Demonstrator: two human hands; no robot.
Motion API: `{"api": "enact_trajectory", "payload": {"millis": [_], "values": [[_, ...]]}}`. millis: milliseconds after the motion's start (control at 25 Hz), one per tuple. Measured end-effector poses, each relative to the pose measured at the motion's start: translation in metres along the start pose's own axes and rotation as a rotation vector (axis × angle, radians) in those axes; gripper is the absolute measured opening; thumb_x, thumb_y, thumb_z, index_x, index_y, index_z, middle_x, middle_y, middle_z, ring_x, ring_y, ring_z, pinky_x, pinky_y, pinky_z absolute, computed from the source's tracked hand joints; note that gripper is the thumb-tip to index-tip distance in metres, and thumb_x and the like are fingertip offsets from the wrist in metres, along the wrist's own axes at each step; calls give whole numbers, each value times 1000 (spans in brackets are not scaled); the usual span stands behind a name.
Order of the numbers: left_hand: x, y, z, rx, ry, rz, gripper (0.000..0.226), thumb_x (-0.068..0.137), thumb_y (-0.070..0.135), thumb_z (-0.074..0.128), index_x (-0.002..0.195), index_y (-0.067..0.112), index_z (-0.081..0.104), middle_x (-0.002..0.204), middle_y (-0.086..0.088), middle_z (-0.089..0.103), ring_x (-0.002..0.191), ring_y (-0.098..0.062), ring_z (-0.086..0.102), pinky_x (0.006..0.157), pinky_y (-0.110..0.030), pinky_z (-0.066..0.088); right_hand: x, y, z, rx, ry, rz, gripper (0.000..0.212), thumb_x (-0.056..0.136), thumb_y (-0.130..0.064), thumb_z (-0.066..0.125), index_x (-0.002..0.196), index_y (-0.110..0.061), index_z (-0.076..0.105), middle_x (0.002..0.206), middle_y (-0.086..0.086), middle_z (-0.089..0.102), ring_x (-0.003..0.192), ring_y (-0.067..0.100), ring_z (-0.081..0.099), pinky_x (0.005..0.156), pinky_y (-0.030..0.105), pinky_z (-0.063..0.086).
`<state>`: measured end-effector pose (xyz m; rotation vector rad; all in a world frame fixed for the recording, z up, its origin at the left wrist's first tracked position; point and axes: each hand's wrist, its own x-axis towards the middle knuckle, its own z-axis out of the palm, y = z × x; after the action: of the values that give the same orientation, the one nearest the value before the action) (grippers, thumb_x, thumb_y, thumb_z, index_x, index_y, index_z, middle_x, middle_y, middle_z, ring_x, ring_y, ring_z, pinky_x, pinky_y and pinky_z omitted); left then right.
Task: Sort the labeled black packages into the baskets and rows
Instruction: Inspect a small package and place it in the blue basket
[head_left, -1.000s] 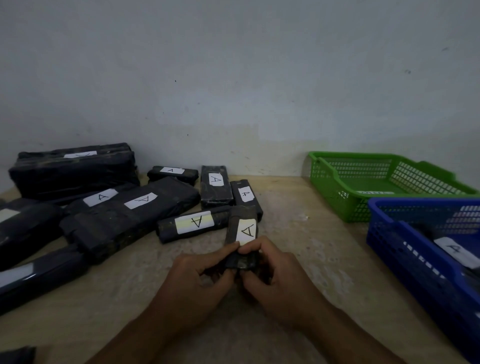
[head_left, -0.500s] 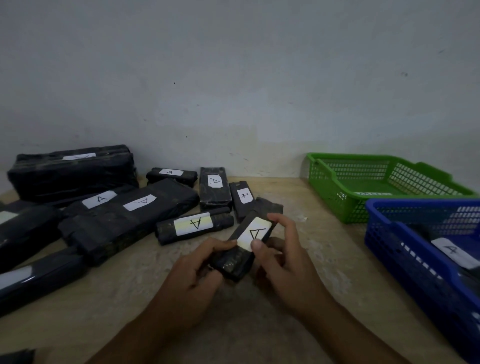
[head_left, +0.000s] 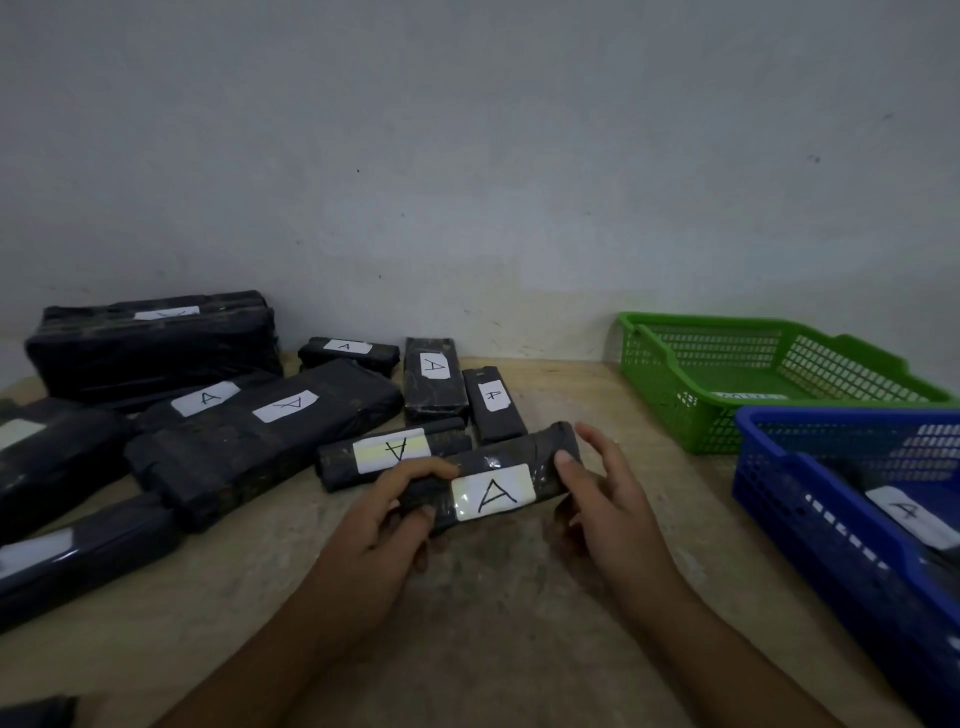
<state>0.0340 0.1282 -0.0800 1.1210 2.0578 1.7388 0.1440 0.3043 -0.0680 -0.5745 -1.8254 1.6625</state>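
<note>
1. While it is carried between both hands just above the bench (head_left: 519, 634), the held package (head_left: 441, 486) lies crosswise in front of the person, its long axis running from the left hand (head_left: 374, 525) to the right hand (head_left: 610, 499), with the right end tipped a little away.
2. Left hand: grasping the package's left end, thumb on top and fingers curled beneath.
3. Right hand: released, fingers straight and spread. One fingertip (head_left: 563, 460) touches the top of the right end. Whether the thumb bears underneath cannot be told.
4. Appearance of the held package: an oblong block in glossy, wrinkled black wrap. Its white label (head_left: 491, 492) faces up, marked with a handwritten "A" and taped over.
5. Blue basket (head_left: 769, 431): right of the right hand, near. It contains a black package whose basket label (head_left: 909, 512) also looks like an "A".
6. Green basket (head_left: 675, 332): beyond and right of the right hand, farther off.
7. Judgement: the right hand is nearer both baskets, so a rightward carry likely needs that hand to take hold first.
8. Unsorted packages (head_left: 260, 441): left of and beyond the left hand. The nearest, the yellow-labelled package (head_left: 337, 462), sits just behind the left thumb.
</note>
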Motion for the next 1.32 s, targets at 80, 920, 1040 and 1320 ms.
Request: {"api": "enact_trajectory", "payload": {"millis": [80,920,1040,1320], "values": [[3,-1,0,-109,47,-51,46,96,3,48,116,43,57,107,14,67,87,-26,65,75,-38,56,3,0,-4,-46,-35,-7,20,99,-17,53,116,-22,62,64,-10,70,51,-2,59,46,13,43],[14,-14,-4,-287,155,-120,26,89,20,60,115,19,62,104,-2,74,90,-23,69,74,-41,57,10,15,-7,-195,-64,-124,27,97,-37,51,92,-13,63,85,4,72,77,11,67,64,24,51],[15,-17,-4,-280,191,-149,21,90,10,60,109,18,65,99,-1,75,86,-14,71,69,-25,58,10,16,-4,-58,-84,-67,27,93,-35,54,97,-11,66,88,4,76,79,11,70,64,20,52],[17,-19,-6,-309,231,-137,20,89,10,61,107,20,64,97,0,75,88,-11,71,68,-22,57,8,15,-4,37,-120,-41,16,98,-15,53,104,-8,66,82,-3,76,71,4,69,57,15,49]]}}
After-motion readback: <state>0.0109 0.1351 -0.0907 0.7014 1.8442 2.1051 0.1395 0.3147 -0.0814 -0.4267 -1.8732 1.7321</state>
